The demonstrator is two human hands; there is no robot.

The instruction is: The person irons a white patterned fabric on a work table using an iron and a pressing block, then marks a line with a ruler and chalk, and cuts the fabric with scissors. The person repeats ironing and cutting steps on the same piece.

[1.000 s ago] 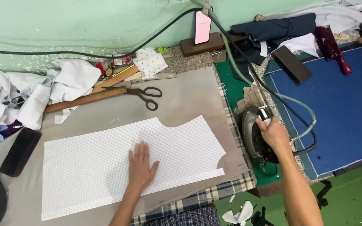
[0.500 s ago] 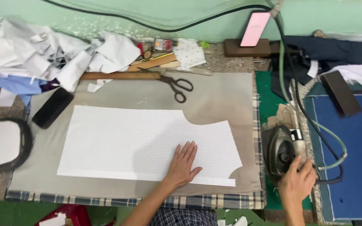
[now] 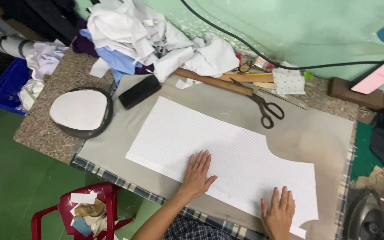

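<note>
Black scissors (image 3: pixel 266 108) and a wooden ruler (image 3: pixel 214 82) lie along the bench's (image 3: pixel 321 133) far edge; both hands (image 3: pixel 197 174) (image 3: pixel 279 213) press flat, fingers spread, on white cut fabric (image 3: pixel 227 155) lying smooth.

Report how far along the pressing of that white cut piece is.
Done: the white cut piece lies spread flat on the grey pad. In hand: left hand and right hand rest flat on it. Left: the iron sits aside, untouched.

The left hand (image 3: pixel 197 175) is being held flat, palm down, fingers spread and pointing away from the body, forearm bare. The right hand (image 3: pixel 279 214) is being pressed flat likewise, fingers extended together, nothing being gripped.
</note>
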